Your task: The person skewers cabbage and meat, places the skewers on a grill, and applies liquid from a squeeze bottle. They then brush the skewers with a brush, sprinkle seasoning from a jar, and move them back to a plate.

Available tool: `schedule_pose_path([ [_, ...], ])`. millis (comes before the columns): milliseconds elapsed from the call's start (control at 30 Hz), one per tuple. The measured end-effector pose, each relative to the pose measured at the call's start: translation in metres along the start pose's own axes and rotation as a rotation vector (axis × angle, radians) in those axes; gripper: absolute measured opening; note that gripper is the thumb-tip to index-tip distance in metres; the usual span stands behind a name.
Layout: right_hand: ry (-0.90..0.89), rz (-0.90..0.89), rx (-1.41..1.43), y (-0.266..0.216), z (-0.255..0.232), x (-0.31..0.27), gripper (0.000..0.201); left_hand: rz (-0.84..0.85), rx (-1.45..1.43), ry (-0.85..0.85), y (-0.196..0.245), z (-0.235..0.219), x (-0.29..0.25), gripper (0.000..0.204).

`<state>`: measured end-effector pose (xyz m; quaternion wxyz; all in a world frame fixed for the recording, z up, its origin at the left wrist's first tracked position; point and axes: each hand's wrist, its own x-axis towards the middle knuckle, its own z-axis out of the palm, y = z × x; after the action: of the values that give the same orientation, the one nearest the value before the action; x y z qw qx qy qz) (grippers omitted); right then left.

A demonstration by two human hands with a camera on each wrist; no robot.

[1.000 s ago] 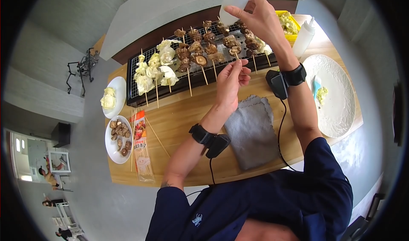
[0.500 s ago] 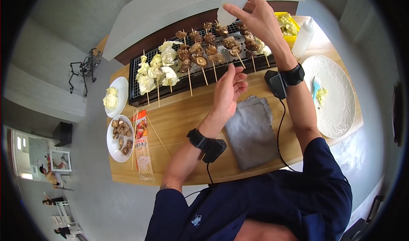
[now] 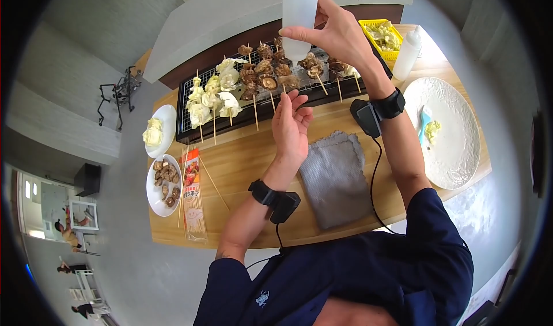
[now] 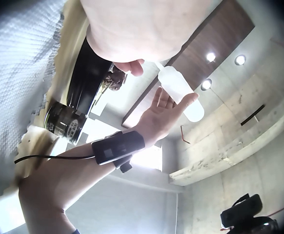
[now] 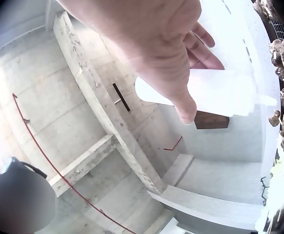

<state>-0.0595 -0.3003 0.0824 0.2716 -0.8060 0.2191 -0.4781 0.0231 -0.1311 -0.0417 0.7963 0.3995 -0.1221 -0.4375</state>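
Observation:
In the head view my right hand point(image 3: 344, 35) grips a translucent squeeze bottle point(image 3: 300, 20), nozzle down over mushroom skewers point(image 3: 283, 71) on the grill. The right wrist view shows thumb and fingers around the bottle point(image 5: 219, 90). My left hand point(image 3: 291, 131) is palm up with loosely bent fingers at the grill's front edge, near the lower end of a mushroom skewer; whether it touches the stick cannot be told. Cabbage skewers point(image 3: 200, 113) lie at the grill's left. In the left wrist view the bottle point(image 4: 178, 90) tilts beyond the left hand.
A grey cloth point(image 3: 337, 179) lies before the grill point(image 3: 253, 115). To the right are a second bottle point(image 3: 408, 55), a yellow basket point(image 3: 391, 55) and a white plate point(image 3: 455, 153) with a blue brush. Plates of cabbage point(image 3: 167, 118) and mushrooms point(image 3: 155, 199), plus packaged skewers point(image 3: 194, 210), stand left.
The right hand and bottle have moved left, and the bottle now stands more upright with its nozzle lower. My left hand has released a skewer end and shifted left.

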Motion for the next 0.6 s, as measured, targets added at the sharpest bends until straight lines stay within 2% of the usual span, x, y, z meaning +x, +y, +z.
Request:
schedule_pose_path([
  [133,-0.034,0.003,0.033,-0.006,0.000,-0.001,0.079,-0.007,0.070,0.035,-0.001,-0.004,0.001,0.032],
  [333,0.090,-0.035,0.106,-0.014,-0.003,-0.002,0.077,0.029,0.079,-0.046,0.002,-0.005,-0.005,0.031],
  [400,-0.012,0.131,0.176,-0.041,-0.019,-0.004,0.070,0.056,0.086,-0.051,0.002,-0.002,-0.008,0.030],
  [600,0.047,0.039,0.223,-0.031,-0.012,-0.004,0.070,0.111,0.158,-0.064,0.006,0.002,-0.008,0.032],
])
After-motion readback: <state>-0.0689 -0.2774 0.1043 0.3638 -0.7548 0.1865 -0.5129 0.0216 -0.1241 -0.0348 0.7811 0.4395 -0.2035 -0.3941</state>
